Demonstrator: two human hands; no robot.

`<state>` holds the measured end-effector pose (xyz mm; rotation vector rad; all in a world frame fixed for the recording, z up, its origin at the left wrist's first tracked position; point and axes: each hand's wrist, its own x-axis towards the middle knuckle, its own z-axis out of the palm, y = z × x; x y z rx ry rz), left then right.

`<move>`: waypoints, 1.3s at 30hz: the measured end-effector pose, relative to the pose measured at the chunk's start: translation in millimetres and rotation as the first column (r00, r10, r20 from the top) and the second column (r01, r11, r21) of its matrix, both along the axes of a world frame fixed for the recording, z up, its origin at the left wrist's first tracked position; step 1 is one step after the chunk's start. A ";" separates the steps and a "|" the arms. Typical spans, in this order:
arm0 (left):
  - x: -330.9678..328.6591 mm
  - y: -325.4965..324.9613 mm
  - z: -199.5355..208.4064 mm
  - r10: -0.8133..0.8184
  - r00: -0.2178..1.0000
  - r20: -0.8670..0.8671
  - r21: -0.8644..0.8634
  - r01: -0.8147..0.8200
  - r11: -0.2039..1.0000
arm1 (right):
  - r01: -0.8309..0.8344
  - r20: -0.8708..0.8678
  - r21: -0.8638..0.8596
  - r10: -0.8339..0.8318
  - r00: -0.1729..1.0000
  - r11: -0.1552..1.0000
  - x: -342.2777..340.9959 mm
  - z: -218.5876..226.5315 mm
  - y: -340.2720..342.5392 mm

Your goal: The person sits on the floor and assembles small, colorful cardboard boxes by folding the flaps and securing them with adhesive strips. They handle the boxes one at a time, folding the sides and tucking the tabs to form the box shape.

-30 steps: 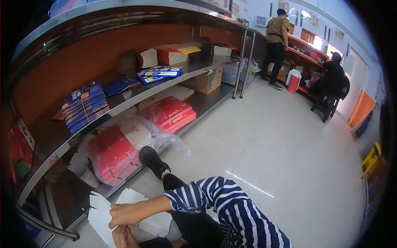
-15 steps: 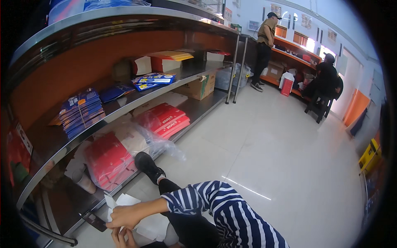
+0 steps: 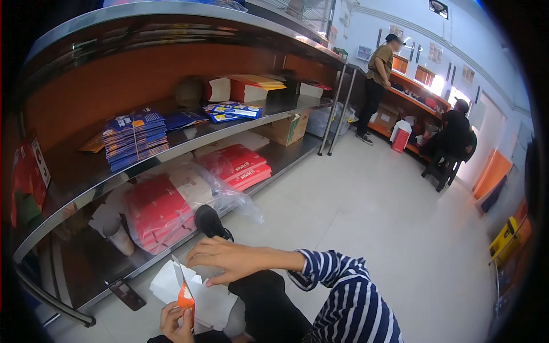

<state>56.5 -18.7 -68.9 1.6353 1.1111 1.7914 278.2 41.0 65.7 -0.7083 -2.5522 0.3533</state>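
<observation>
Left hand (image 3: 175, 323) pinches a thin, upright orange-and-white carton (image 3: 186, 296) before the bottom shelf's front edge (image 3: 150, 265); right hand (image 3: 227, 260) wide, fingers loosely curved

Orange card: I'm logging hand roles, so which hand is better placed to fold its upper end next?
Probably the right hand: it looks open and sits near the upper end of the orange card, while the left hand grips the lower end.

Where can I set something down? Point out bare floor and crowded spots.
Widest: the glossy pale floor between the long steel shelving and the yellow object at far right. Smaller: floor between the dark rectangular phone and the left hand. Crowded: beneath the right hand, among white paperboard sheets; and the lower shelf, with stacked red packs.
</observation>
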 end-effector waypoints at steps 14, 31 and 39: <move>-7.1 -19.9 68.0 0.337 0.836 -0.432 0.225 -0.262 0.939 | -0.257 -0.119 -0.399 0.228 0.966 0.880 -84.4 -43.4 39.0; 10.9 10.5 25.1 0.433 0.804 -0.408 0.298 -0.331 0.895 | -0.231 -0.363 -0.367 0.090 0.927 0.901 -57.9 -52.8 52.8; 18.7 31.2 37.7 0.256 0.825 -0.504 0.393 -0.044 0.919 | -0.094 -0.140 -0.244 0.061 0.988 0.965 -36.3 -42.4 44.9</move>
